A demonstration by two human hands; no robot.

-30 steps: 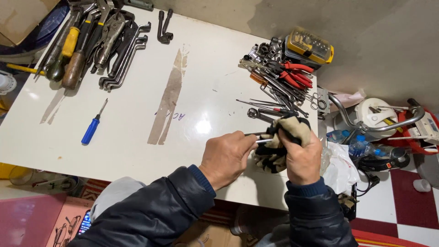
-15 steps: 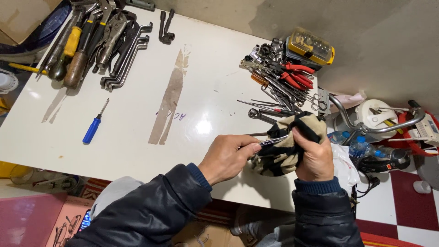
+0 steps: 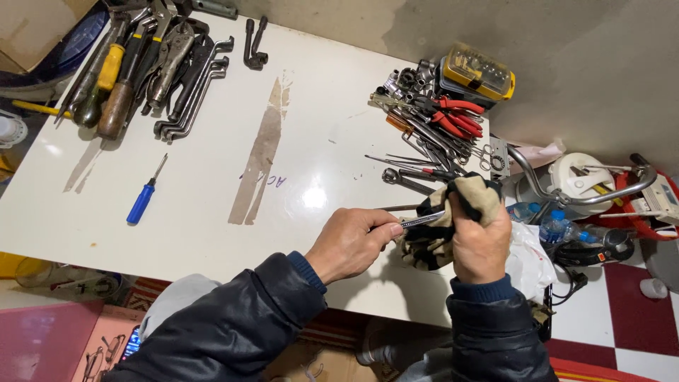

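Pinched between thumb and forefinger of the left hand, a slim metal tool is held by its near end, its long axis running almost level from left to right and rising a little toward the right hand. That hand is closed around a bunched tan and black rag, which wraps the tool's far end, so the tip is hidden and what kind of tool it is cannot be told. Both hands hover over the near right corner of the white table.

Taking that table as the landmark: at its far left corner lies a big heap of hand tools, with locking pliers, offset wrenches and wooden and yellow handles. At its far right edge sits a second heap of sockets, rods and red-handled pliers, with a yellow bit case just behind it. Down the middle of the top runs a brown strip of tape residue. On the left half, alone, lies a blue-handled screwdriver, tip pointing to the far side. Off the right edge, on the floor, stand plastic bottles and a bent chrome bar.
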